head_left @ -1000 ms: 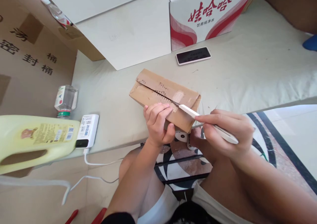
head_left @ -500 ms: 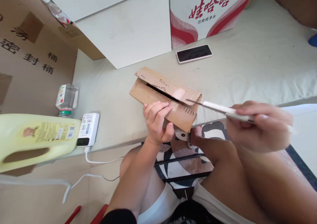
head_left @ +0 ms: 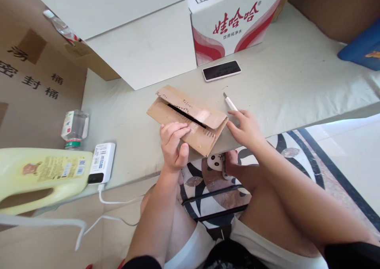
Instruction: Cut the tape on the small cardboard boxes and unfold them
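Note:
A small brown cardboard box [head_left: 170, 113] lies at the table's front edge, its torn top flap lifted over a dark slit. My left hand [head_left: 175, 144] steadies the near side, fingers bent over the cardboard and thumb beside it. To the right of the box, a utility knife [head_left: 230, 102] with a white handle rests on the table, its blade pointing away from me. My right hand [head_left: 246, 128] is at the handle's near end with its fingers spread; they partly hide that end, and the thumb is close to the box's right corner.
A phone [head_left: 222, 71] lies behind the box, before a white-and-red carton [head_left: 234, 31] and a large white box [head_left: 148, 51]. On the left are a clear bottle [head_left: 75, 128], a white power bank [head_left: 102, 163] with a cable, and a yellow jug [head_left: 44, 178]. A blue object [head_left: 363, 49] stands far right.
My right hand has moved left and put the utility knife down on the table, its fingers now spread. My left hand stays on the box. The view has shifted slightly.

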The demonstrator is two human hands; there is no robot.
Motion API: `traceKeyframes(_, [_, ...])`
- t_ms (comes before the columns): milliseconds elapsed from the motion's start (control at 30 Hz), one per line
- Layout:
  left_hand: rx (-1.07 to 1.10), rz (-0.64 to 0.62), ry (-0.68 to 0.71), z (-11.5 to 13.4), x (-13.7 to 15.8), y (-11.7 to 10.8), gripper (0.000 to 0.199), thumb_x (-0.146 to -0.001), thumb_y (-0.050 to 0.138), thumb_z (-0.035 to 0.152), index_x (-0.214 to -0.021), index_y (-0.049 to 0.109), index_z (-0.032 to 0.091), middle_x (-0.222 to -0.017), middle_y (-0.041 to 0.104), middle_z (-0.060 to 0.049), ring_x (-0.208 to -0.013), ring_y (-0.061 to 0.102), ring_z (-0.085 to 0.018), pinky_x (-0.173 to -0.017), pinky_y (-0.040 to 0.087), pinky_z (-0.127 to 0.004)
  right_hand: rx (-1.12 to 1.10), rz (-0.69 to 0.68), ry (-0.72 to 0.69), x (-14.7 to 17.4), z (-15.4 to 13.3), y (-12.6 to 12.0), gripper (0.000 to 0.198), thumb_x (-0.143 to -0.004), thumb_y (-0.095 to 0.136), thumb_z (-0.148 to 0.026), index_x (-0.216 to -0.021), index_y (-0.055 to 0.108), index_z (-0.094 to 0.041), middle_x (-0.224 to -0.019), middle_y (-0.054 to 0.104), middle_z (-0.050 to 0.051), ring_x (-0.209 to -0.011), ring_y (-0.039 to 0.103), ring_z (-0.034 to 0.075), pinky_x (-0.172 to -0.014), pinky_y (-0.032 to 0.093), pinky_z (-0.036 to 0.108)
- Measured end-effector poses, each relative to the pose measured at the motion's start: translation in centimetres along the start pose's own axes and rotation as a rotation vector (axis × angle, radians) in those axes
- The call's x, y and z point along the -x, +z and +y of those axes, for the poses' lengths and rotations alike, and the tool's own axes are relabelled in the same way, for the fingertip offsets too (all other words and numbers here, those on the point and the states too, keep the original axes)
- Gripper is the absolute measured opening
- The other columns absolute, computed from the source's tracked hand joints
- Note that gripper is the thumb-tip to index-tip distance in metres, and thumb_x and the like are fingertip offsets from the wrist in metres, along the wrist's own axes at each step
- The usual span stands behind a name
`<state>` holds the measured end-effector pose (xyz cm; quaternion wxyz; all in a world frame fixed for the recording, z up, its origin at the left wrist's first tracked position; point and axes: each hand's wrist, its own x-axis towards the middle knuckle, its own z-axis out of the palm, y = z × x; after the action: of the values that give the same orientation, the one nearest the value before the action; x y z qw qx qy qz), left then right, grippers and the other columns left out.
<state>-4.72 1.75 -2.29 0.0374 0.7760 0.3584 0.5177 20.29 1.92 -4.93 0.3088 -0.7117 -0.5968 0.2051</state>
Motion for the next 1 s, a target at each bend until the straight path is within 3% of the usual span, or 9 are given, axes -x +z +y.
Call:
traceKeyframes(100, [0.029,-0.013,-0.048,-0.6,-0.2,-0.9,0.031,-0.095,0.044,0.036,-0.101,0.071,0.022,-0.104,0.074,-0.008,-0.106,0.064,-0.025,-0.112,0.037,-0.047,0.086,0.014,-0.040,0.3,-0.1,0.6,0.038,-0.086,0.058,-0.034,-0.118,0.074,-0.019,-0.146,0.054,0.019,-0.144,0.039,0.047,-0.112,0.036,0.070])
traceKeyframes(233, [0.068,0.046,-0.216,-2.4,-0.3,-2.9,0.034,-0.094,0.048,0.047,-0.083,0.070,0.023,-0.094,0.072,-0.007,-0.100,0.065,-0.025,-0.106,0.045,-0.047,0.100,-0.010,-0.217,1.2,-1.2,1.5,0.027,-0.088,0.053,-0.029,-0.100,0.078,-0.024,-0.132,0.067,0.012,-0.143,0.043,0.043,-0.114,0.032,0.069])
traceKeyframes(333, [0.239,0.210,-0.433,-4.3,0.0,-4.7,0.033,-0.085,0.058,0.053,-0.077,0.070,0.023,-0.096,0.072,-0.007,-0.102,0.065,-0.025,-0.102,0.048,-0.043,0.110,-0.095,-0.331,1.9,-2.4,2.4,0.027,-0.090,0.051,-0.026,-0.097,0.077,-0.024,-0.125,0.071,0.009,-0.141,0.047,0.040,-0.115,0.032,0.067])
traceKeyframes(433, [0.529,0.359,-0.744,-5.8,0.4,-6.2,0.041,-0.077,0.061,0.060,-0.090,0.074,0.023,-0.100,0.073,-0.006,-0.103,0.066,-0.026,-0.098,0.051,-0.039,0.124,-0.246,-0.390,2.2,-3.2,3.4,0.029,-0.090,0.050,-0.026,-0.101,0.076,-0.022,-0.130,0.069,0.009,-0.143,0.045,0.041,-0.116,0.031,0.068])
traceKeyframes(500, [0.663,0.370,-0.969,-6.2,0.6,-6.6,0.054,-0.075,0.057,0.067,-0.095,0.074,0.020,-0.094,0.073,-0.006,-0.093,0.068,-0.026,-0.086,0.054,-0.038,0.096,-0.322,-0.429,2.2,-3.4,4.0,0.033,-0.090,0.050,-0.027,-0.111,0.073,-0.019,-0.136,0.066,0.012,-0.144,0.043,0.041,-0.117,0.033,0.066])
traceKeyframes(567, [0.727,0.354,-1.108,-6.2,0.7,-6.7,0.059,-0.072,0.058,0.070,-0.095,0.074,0.018,-0.091,0.073,-0.008,-0.086,0.069,-0.025,-0.077,0.055,-0.037,0.032,-0.333,-0.462,2.0,-3.4,4.3,0.041,-0.088,0.051,-0.028,-0.124,0.067,-0.015,-0.140,0.063,0.016,-0.144,0.044,0.040,-0.118,0.036,0.062])
traceKeyframes(667, [0.764,0.359,-1.153,-5.9,0.6,-6.6,0.050,-0.064,0.070,0.059,-0.093,0.072,0.019,-0.092,0.074,-0.007,-0.089,0.070,-0.026,-0.075,0.055,-0.034,-0.097,-0.287,-0.515,1.6,-3.2,4.3,0.051,-0.087,0.054,-0.029,-0.135,0.057,-0.015,-0.143,0.058,0.018,-0.140,0.049,0.036,-0.118,0.041,0.056])
traceKeyframes(833, [0.695,0.308,-1.105,-5.6,0.2,-6.5,0.041,-0.059,0.080,0.042,-0.091,0.073,0.018,-0.090,0.074,-0.006,-0.094,0.071,-0.026,-0.079,0.055,-0.032,-0.276,-0.149,-0.549,1.5,-2.8,3.8,0.056,-0.090,0.057,-0.037,-0.140,0.045,-0.017,-0.135,0.060,0.019,-0.124,0.059,0.034,-0.106,0.050,0.055])
traceKeyframes(1000, [0.611,0.380,-1.124,-5.6,-0.2,-7.1,0.036,-0.058,0.083,0.034,-0.088,0.074,0.018,-0.086,0.073,-0.003,-0.077,0.067,-0.017,-0.069,0.051,-0.026,-0.452,-0.102,-0.581,1.8,-3.1,3.5,0.041,-0.089,0.061,-0.036,-0.125,0.045,-0.024,-0.112,0.062,0.010,-0.104,0.062,0.025,-0.090,0.055,0.043])
